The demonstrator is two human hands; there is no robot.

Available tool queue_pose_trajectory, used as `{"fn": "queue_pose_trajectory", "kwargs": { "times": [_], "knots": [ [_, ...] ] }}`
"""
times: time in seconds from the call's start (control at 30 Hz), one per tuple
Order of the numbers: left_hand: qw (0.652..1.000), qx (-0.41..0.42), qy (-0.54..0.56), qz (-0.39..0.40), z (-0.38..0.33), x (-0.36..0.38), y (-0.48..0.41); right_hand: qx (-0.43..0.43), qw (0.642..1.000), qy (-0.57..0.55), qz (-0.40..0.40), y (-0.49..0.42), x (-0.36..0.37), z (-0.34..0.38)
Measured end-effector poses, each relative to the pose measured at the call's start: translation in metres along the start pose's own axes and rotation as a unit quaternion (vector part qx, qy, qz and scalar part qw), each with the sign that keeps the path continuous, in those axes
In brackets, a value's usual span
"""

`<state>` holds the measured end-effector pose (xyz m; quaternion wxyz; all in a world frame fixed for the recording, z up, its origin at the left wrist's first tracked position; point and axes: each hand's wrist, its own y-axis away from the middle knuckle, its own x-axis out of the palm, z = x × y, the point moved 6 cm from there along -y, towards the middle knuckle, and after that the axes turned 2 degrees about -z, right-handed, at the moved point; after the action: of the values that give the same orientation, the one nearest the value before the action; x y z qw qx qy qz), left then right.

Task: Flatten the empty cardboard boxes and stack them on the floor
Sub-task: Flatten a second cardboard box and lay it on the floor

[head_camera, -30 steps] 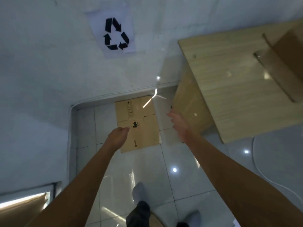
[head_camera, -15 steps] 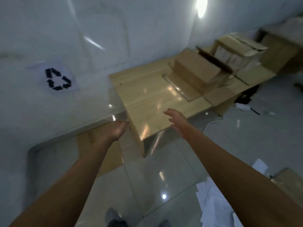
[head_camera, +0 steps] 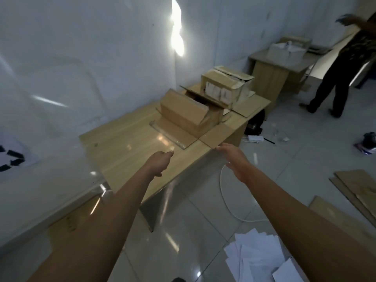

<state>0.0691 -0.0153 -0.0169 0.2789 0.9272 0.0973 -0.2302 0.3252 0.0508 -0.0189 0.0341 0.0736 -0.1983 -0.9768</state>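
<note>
Beyond both fingers (head_camera: 220, 148), cardboard box (head_camera: 184, 112).

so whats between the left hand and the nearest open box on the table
Head view: only bare table top and the box's flattened flap with its tape strip separate it from the left hand.

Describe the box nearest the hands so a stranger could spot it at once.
Find the long wooden table against the white wall. Two cardboard boxes sit on it; take the near box, the lower one with flaps splayed flat on the tabletop. The far box behind stands taller.

Only part of a black recycling sign (head_camera: 12, 159) on the wall shows.
</note>
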Motion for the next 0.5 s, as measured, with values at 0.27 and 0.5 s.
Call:
{"fn": "queue_pose_trajectory", "kwargs": {
  "times": [0.27,0.5],
  "knots": [
    [0.999,0.021,-0.011,0.022,-0.054,0.032,-0.058,-0.004,0.999,-0.004,-0.037,-0.061,-0.048,0.019],
    [1.000,0.023,-0.002,0.009,-0.096,0.020,-0.140,0.015,0.999,0.011,-0.037,-0.140,-0.050,0.052]
  ]
}}
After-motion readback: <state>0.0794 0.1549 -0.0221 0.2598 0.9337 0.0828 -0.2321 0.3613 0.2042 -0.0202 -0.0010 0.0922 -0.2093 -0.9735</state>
